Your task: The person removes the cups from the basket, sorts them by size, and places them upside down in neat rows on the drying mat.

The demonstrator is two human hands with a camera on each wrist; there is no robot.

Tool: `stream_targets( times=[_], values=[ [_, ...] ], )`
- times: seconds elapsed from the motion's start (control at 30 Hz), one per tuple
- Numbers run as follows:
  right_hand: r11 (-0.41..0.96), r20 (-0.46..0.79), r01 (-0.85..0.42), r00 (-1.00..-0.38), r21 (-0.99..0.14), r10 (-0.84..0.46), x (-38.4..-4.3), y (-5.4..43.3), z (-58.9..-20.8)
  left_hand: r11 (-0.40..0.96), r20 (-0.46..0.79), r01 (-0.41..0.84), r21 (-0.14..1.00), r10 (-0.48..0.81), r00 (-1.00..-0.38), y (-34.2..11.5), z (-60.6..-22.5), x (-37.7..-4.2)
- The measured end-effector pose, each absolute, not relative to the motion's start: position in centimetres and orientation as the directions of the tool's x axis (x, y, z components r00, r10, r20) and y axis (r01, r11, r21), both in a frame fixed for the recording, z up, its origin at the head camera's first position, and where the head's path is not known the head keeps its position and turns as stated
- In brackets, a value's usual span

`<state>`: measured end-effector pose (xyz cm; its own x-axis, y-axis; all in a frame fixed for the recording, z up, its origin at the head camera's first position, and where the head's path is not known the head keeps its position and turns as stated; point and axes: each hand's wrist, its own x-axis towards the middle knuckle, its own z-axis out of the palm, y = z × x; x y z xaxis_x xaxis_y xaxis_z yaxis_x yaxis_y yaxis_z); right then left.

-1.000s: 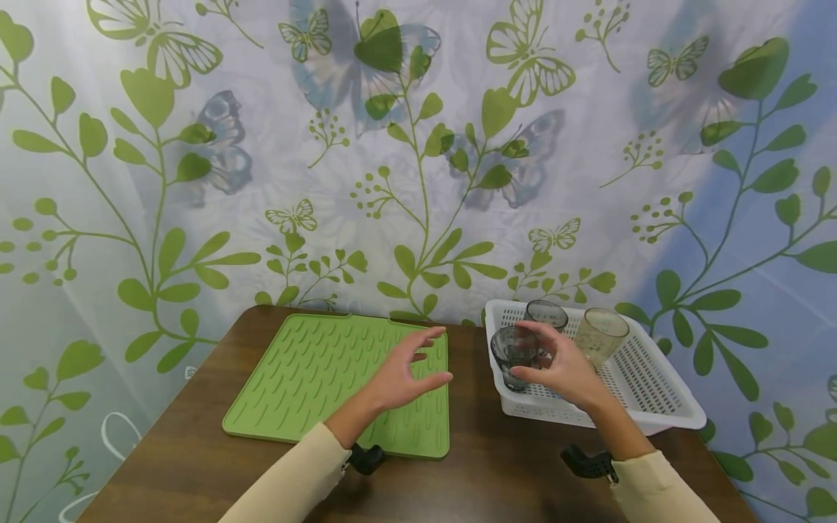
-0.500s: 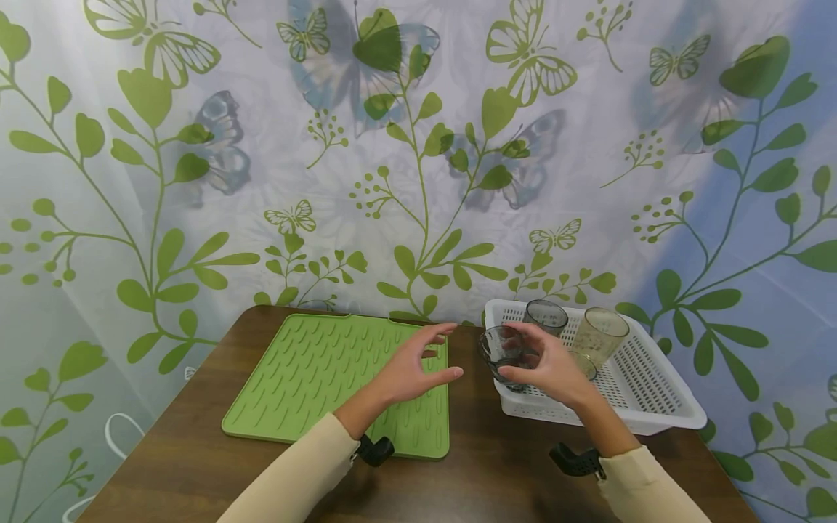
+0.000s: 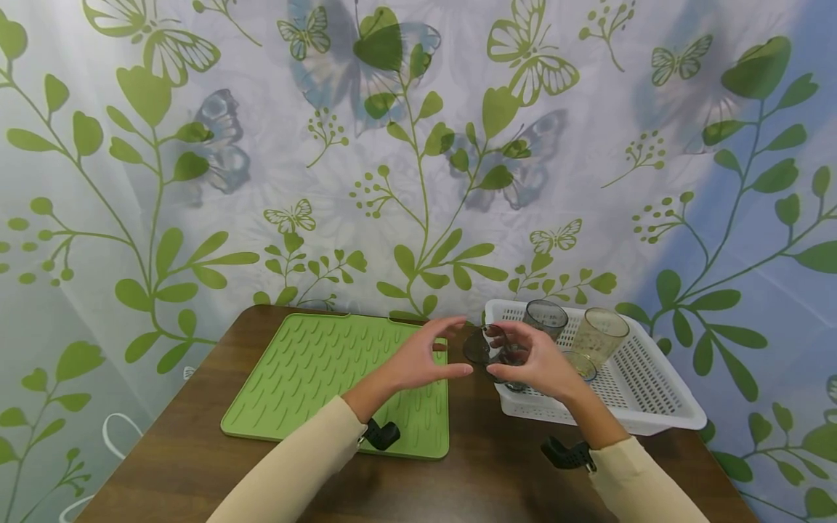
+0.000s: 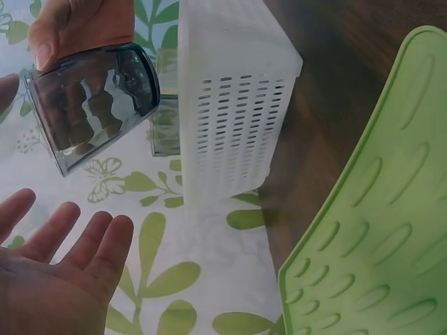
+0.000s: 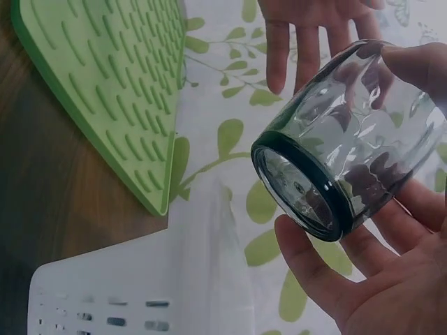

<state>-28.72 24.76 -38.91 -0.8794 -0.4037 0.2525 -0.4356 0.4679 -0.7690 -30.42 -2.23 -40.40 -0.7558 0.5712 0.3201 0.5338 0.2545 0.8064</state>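
My right hand (image 3: pixel 539 367) grips a dark grey drinking glass (image 3: pixel 479 350) between thumb and fingers, at the left edge of a white plastic basket. In the right wrist view the glass (image 5: pixel 356 132) is tilted, its thick base toward the camera. My left hand (image 3: pixel 418 356) hovers over the right edge of a green ridged drying mat (image 3: pixel 327 378). Its fingers are spread and face the glass. A gap separates the left fingers from the glass (image 4: pixel 98 105) in the left wrist view.
The white basket (image 3: pixel 667 415) stands on the right of the brown wooden table (image 3: pixel 484 479). Inside are another grey glass (image 3: pixel 546 314), an amber glass (image 3: pixel 601 335) and a lower amber glass (image 3: pixel 580 365). A leaf-patterned curtain (image 3: pixel 418 174) hangs right behind the table.
My right hand has lifted the grey glass and brought it left, toward the basket's left edge. The left hand has moved slightly right, closer to the glass.
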Motion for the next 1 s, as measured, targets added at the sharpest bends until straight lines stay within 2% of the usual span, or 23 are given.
stream_targets(
  times=[0.3, 1.0],
  values=[
    [0.551, 0.238, -0.437, -0.887, -0.711, -0.396, -29.1, 23.9, -38.4, 0.248, 0.294, 0.533, 0.809, 0.615, -0.732, -2.2, -39.6, -30.5],
    [0.569, 0.216, -0.503, -0.841, -0.651, -0.496, -29.9, 22.6, -36.6, 0.205, 0.293, 0.510, 0.836, 0.618, -0.729, -2.8, -39.6, -31.1]
  ],
)
